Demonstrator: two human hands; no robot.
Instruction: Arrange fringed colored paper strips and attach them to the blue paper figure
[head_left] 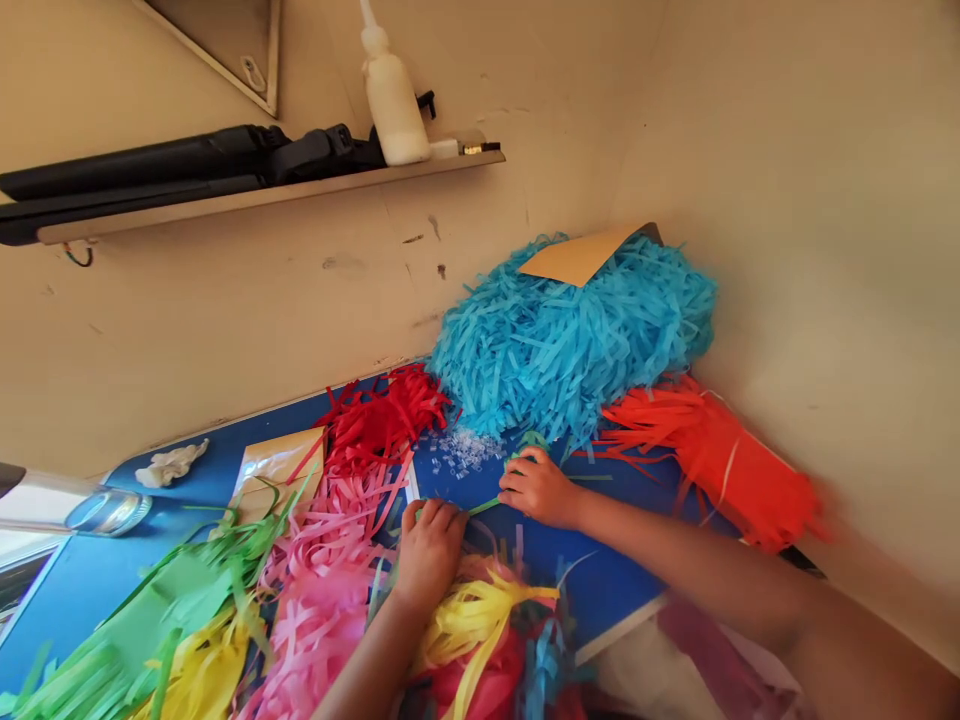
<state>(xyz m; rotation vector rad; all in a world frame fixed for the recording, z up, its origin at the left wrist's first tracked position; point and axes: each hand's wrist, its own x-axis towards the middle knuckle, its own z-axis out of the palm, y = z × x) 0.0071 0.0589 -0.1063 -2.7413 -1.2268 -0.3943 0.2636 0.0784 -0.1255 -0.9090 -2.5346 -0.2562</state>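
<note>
On the blue table (604, 588), left grip (430, 550) and right grip (541, 487) tightly pinch a green strip (484, 507).

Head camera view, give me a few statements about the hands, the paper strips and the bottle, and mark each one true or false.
1. A thin green strip runs between the left hand and the right hand. True.
2. The white bottle lies on its side on the table. False: it stands on the wall shelf.
3. A piece of brown paper rests on top of the blue pile. True.
4. In the picture, the pink strips are right of the blue pile. False: they are to its left.
</note>
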